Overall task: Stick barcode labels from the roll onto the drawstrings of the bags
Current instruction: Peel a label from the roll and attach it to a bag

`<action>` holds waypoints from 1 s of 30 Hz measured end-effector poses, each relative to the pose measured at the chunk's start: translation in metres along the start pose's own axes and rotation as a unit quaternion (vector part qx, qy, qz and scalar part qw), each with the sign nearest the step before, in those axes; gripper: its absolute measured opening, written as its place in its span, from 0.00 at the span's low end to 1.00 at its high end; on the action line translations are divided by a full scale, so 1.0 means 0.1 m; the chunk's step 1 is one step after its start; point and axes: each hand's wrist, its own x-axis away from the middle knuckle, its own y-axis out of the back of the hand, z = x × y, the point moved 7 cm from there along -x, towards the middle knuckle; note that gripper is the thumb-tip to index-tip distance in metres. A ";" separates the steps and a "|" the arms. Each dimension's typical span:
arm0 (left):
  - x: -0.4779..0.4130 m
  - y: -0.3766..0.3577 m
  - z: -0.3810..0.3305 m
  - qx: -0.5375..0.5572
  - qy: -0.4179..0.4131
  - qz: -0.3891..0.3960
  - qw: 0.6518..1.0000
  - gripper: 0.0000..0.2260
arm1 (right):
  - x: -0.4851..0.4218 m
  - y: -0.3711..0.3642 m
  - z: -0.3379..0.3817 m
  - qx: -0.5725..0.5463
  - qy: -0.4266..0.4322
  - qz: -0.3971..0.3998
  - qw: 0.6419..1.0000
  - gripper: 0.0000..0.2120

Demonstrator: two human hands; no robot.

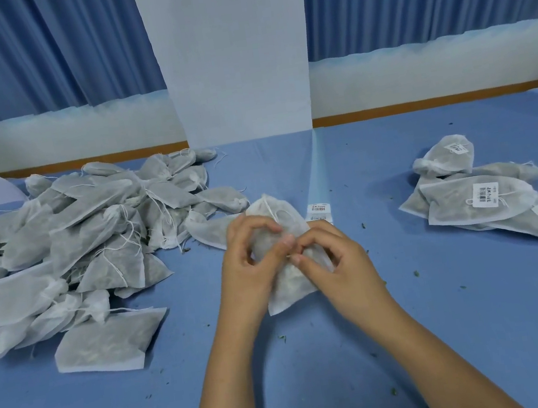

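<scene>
- Head view: we look down on a desk (435, 336) covered in blue, with two bare forearms reaching to its middle.
- Left hand (247, 258): its fingers are curled and grasp the bag (285, 291) from the left side. The tips of thumb and forefinger meet on the bag's front.
- Right hand (334, 263): its fingers are curled too, with thumb and forefinger pinching the same spot on the bag. We cannot tell whether a label or a string lies between them.
- Bag: a white translucent pouch at the middle of the desk, with its gathered neck pointing toward the far edge. Grey-green filling shows through the fabric. The drawstring (270, 209) runs from the neck down the front.
- Label strip (319, 208): pale backing paper runs from the far edge to just beyond the right hand. Barcode labels sit on its near end, just beside the bag.
- Heap of bags (75, 238): many pouches with the same filling lie over the left half of the desk, their strings loose.
- Labelled bags (461, 208): a small stack lies near the right edge. We see a white barcode label (485, 195) on several of them.
- Green crumbs (416, 273): these are scattered over the cloth.
</scene>
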 end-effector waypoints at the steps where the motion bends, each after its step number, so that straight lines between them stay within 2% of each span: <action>1: 0.00 -0.03 0.01 -0.016 -0.006 0.012 1.000 0.09 | 0.00 0.00 0.00 0.008 0.004 0.000 1.000 0.10; 3: -0.01 -0.06 0.03 -0.018 0.001 0.011 1.000 0.11 | 0.01 -0.01 0.00 0.019 0.005 0.003 1.000 0.09; 6: -0.07 0.02 0.04 -0.016 0.026 -0.050 0.998 0.13 | -0.03 0.03 0.06 0.018 0.014 0.008 1.000 0.10; 8: -0.20 0.11 0.01 -0.042 0.008 -0.100 0.994 0.14 | -0.18 0.31 -0.02 0.021 -0.003 -0.080 0.997 0.13; 10: -0.41 0.20 -0.07 -0.132 -0.044 -0.139 0.980 0.14 | -0.39 0.68 -0.32 0.057 -0.098 -0.183 0.977 0.10; 11: -0.54 0.21 -0.11 -0.179 -0.071 -0.147 0.970 0.14 | -0.51 0.80 -0.53 0.091 -0.169 -0.185 0.964 0.09; 13: -0.74 0.13 -0.05 -0.231 -0.102 -0.143 0.957 0.16 | -0.64 0.79 -0.94 0.154 -0.285 -0.112 0.939 0.19; 14: -0.80 0.06 0.03 -0.241 -0.098 -0.132 0.957 0.17 | -0.65 0.73 -1.09 0.159 -0.311 -0.080 0.933 0.21; 16: -0.82 -0.10 0.25 -0.255 -0.071 -0.101 0.959 0.18 | -0.69 0.56 -1.24 0.132 -0.301 -0.055 0.943 0.16; 18: -0.78 -0.22 0.43 -0.268 -0.076 -0.075 0.957 0.18 | -0.73 0.49 -1.27 0.055 -0.276 -0.072 0.957 0.10; 21: -0.78 -0.29 0.53 -0.279 -0.086 -0.045 0.955 0.17 | -0.76 0.46 -1.30 -0.063 -0.298 -0.089 0.948 0.11; 25: -0.74 -0.35 0.51 -0.240 -0.086 0.001 0.967 0.11 | -0.75 0.35 -1.25 -0.114 -0.291 -0.069 0.947 0.06; 27: -0.74 -0.39 0.51 -0.213 -0.089 0.021 0.973 0.10 | -0.78 0.36 -1.14 -0.100 -0.247 -0.084 0.960 0.05; 30: -0.76 -0.42 0.53 -0.216 -0.095 0.038 0.971 0.11 | -0.82 0.38 -0.91 0.011 -0.148 -0.080 0.986 0.05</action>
